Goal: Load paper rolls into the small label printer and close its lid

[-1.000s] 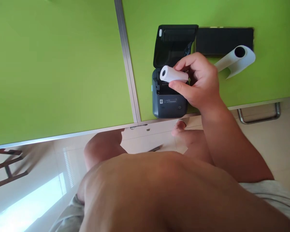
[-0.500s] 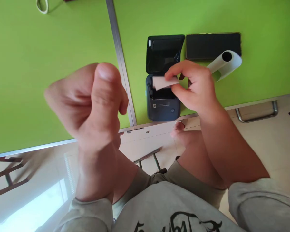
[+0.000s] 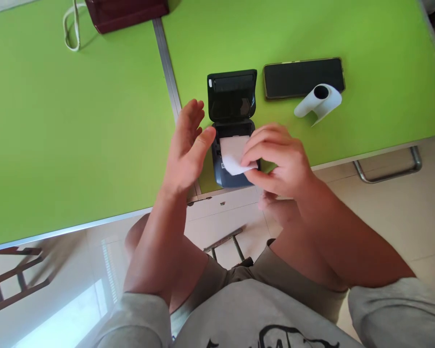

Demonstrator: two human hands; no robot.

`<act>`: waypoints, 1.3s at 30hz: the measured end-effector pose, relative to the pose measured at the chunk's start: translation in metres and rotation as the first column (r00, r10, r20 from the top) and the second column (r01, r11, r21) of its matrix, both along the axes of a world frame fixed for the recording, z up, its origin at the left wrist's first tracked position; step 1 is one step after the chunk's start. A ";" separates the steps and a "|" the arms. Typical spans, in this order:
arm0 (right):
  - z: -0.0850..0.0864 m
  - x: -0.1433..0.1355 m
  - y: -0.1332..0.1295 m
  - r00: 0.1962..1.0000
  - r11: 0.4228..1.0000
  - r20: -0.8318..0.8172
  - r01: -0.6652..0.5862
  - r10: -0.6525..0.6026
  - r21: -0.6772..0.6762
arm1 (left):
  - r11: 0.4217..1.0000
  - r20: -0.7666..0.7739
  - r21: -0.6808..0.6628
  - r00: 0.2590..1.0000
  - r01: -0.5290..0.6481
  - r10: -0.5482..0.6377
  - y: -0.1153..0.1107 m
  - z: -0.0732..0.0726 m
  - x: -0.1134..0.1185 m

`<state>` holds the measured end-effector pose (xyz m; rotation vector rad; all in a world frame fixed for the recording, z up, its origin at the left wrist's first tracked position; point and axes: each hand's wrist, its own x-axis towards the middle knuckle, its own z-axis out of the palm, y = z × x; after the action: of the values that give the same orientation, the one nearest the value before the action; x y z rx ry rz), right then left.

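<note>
A small dark label printer stands near the table's front edge with its lid raised. White paper comes out of its compartment and lies over the front of the body. My right hand pinches the paper's free end between thumb and fingers. At the printer's left side is my left hand, its fingers apart and nothing in them; the thumb reaches the printer's edge, and whether it touches cannot be made out.
Behind my right hand a black phone lies flat, and a curled white paper roll stands against its front edge. A maroon box-like object with a white cord is at the far left. A metal strip divides the green tabletop.
My left hand has come down from a raised, closed pose to the printer's left side and spread its fingers. My right hand has drawn the paper toward me, over the printer's front.
</note>
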<state>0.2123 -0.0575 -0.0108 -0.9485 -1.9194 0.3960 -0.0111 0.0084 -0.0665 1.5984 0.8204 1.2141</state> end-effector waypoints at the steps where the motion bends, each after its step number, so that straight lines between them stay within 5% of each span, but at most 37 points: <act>1: -0.003 -0.001 -0.003 1.000 1.000 0.002 -0.004 0.004 0.014 | 0.998 0.036 -0.050 0.999 0.033 -0.031 0.005 -0.008 0.002; 4: -0.011 -0.002 -0.009 0.999 0.999 0.031 0.015 -0.017 0.049 | 0.988 0.110 -0.126 0.991 0.086 -0.072 0.019 -0.016 0.009; 8: -0.016 0.000 -0.010 0.999 0.993 0.041 0.020 -0.025 0.120 | 0.990 0.129 -0.082 0.986 0.118 -0.107 0.024 0.004 0.020; 13: -0.015 0.002 -0.012 0.998 0.989 0.050 0.032 -0.039 0.146 | 0.998 0.010 -0.060 1.000 -0.011 0.011 0.006 0.035 0.026; 18: -0.010 0.007 -0.015 0.999 0.992 -0.004 0.045 -0.045 0.116 | 0.996 -0.213 -0.081 0.976 0.022 -0.039 -0.010 0.036 0.022; 23: -0.018 0.009 0.004 0.936 0.949 -0.216 0.234 -0.279 -0.211 | 0.997 -0.273 -0.071 0.961 0.026 -0.044 -0.013 0.032 0.018; 27: -0.026 0.008 0.022 0.918 0.873 -0.265 0.147 -0.295 -0.464 | 0.996 -0.292 -0.087 0.955 0.027 -0.052 -0.013 0.034 0.018; 33: -0.021 0.015 0.027 0.975 0.830 -0.138 0.068 -0.172 -0.554 | 0.990 -0.297 -0.126 0.950 0.063 -0.099 -0.011 0.030 0.018; 39: -0.015 0.013 0.022 0.951 0.780 0.062 0.284 -0.302 -0.557 | 0.996 -0.441 -0.053 0.896 -0.072 0.041 -0.017 0.023 0.012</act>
<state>0.2257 -0.0353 -0.0254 -1.5940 -1.6041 0.8106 0.0014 -0.0085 -0.0433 1.8331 1.1879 0.8572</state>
